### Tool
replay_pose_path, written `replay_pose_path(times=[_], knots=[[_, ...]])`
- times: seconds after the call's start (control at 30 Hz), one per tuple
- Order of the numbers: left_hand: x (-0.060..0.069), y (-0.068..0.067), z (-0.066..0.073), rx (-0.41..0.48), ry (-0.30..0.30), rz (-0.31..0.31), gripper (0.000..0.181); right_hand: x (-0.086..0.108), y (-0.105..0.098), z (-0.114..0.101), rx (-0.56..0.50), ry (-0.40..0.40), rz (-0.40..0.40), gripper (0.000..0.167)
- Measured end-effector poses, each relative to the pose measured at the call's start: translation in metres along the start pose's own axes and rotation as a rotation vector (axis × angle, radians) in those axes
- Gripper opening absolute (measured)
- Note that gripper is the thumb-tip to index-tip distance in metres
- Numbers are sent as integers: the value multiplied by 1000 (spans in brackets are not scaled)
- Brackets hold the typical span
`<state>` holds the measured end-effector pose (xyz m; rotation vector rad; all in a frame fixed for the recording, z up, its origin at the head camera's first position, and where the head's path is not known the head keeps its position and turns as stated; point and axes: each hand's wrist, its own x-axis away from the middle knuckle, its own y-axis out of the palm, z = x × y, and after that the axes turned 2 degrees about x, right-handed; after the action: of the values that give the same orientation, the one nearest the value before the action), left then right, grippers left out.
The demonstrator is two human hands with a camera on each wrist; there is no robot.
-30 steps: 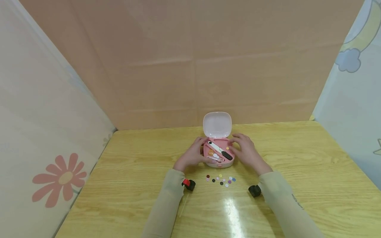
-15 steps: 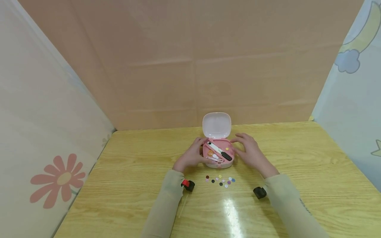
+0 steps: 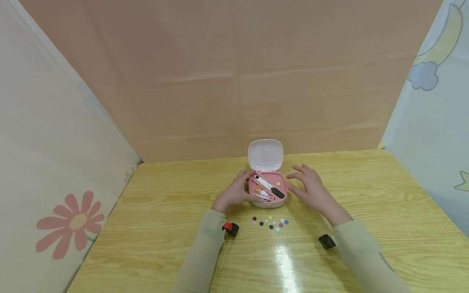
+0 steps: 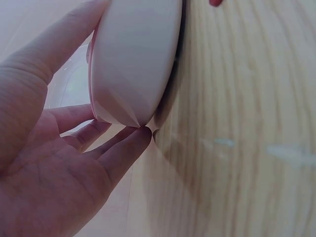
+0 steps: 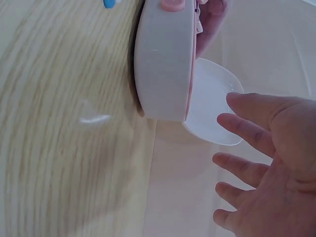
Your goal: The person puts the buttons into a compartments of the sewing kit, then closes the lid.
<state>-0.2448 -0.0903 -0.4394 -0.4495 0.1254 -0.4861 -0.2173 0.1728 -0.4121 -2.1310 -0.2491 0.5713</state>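
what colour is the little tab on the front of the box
Pink; the tab on the box shows best in the right wrist view, at the top edge.

Table [image 3: 165,195]: yellow wood-grain top, far corners rounded, glossy; one long white reflection [image 3: 285,266] lies near the front edge of the view. Back wall [image 3: 234,73]: plain tan-brown sheeting, creased horizontally and vertically, meeting the table's far edge. Left wall [image 3: 55,138]: off-white, printed with a large pink flower [image 3: 77,221] and, near the far corner, a smaller, fainter flower [image 3: 129,174]. Right wall [image 3: 421,130]: pale bluish-white, bearing a yellow crescent moon [image 3: 448,34], a blue cloud [image 3: 424,76] and a yellowish star [image 3: 464,181], partly out of view.
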Motion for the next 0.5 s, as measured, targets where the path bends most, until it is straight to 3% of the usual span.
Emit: replay_pose_path(times=[0.17, 0.5], knots=[[-2, 0, -5, -31, -18, 6, 94, 6, -5, -5, 19, -13, -8, 28], [-2, 0, -5, -12, -15, -3, 94, 19, -12, -9, 49, -23, -12, 28]])
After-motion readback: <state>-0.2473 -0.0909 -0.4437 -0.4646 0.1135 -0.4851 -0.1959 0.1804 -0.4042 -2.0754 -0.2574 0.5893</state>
